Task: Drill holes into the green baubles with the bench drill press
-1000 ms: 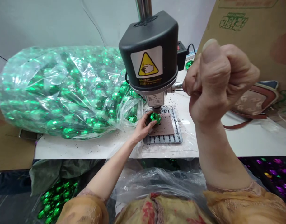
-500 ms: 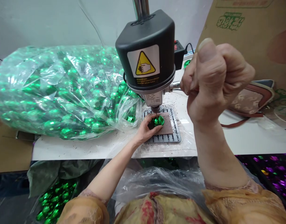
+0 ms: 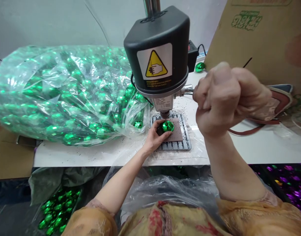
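Green metallic bead [image 3: 167, 126]: light, slick, probably brittle; keep to its rim. Your left hand [image 3: 154, 137] grips it narrowly; right fist [image 3: 219, 100] closes around drill-press lever [image 3: 189, 88].

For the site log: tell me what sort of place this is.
Likely a small workshop drilling decorations. A benchtop drill press stands on a white bench, a green metallic ball sits under its bit on a slotted metal plate, and a clear plastic bag holds more green balls.

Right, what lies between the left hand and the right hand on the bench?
The head view shows a brown pad on a slotted metal plate between the left hand and right hand.
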`<action>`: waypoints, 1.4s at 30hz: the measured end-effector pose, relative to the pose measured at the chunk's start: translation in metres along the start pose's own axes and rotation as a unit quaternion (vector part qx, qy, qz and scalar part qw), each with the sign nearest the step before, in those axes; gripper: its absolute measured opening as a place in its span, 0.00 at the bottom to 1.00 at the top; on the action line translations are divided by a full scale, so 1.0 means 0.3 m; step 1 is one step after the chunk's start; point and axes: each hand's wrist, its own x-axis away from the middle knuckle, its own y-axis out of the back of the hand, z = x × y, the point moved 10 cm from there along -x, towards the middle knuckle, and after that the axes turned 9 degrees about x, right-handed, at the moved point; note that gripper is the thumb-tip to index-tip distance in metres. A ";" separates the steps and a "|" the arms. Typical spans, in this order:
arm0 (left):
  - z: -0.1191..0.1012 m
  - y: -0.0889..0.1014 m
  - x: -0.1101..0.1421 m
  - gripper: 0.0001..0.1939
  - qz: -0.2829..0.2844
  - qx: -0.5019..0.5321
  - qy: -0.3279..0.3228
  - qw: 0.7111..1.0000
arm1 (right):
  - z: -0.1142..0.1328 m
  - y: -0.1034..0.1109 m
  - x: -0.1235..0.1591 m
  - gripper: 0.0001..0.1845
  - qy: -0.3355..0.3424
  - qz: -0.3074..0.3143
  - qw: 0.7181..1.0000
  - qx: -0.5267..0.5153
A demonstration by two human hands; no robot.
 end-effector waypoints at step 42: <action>-0.224 -0.240 0.371 0.22 0.119 -0.286 -0.293 0.905 | -0.039 -0.051 -0.063 0.34 -0.114 0.034 0.993 0.023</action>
